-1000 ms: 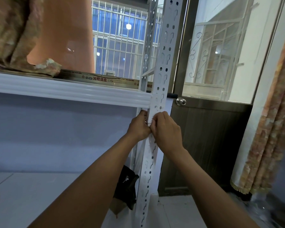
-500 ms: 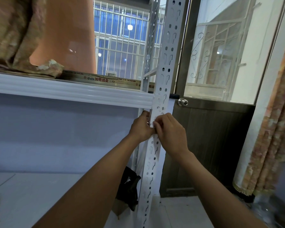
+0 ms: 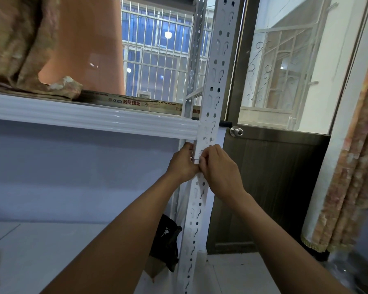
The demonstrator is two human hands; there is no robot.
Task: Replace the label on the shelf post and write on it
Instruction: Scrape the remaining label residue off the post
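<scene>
on the shelf post (image 3: pixel 202 187), just under the beam (image 3: pixel 94 117) | your left hand (image 3: pixel 182 163) grips it, right hand (image 3: pixel 220 169) pinches the label (image 3: pixel 198 154) | both unmoved this past second | label work unfinished, writing pending

Post: shelf post (image 3: pixel 210 102) upright at centre, right end of shelf beam (image 3: pixel 94 117) joined to it.
Hands: left hand (image 3: pixel 182 164) and right hand (image 3: pixel 219 168) touching, on the post just below the beam, label (image 3: pixel 200 153) between them.
Shelf top: flat box (image 3: pixel 136 102), cloth (image 3: pixel 19 49) at far left.
Door side: door (image 3: pixel 274 187) right of the post, curtain (image 3: pixel 353 166) further right.
Floor: bag (image 3: pixel 166 236) behind the post.
</scene>
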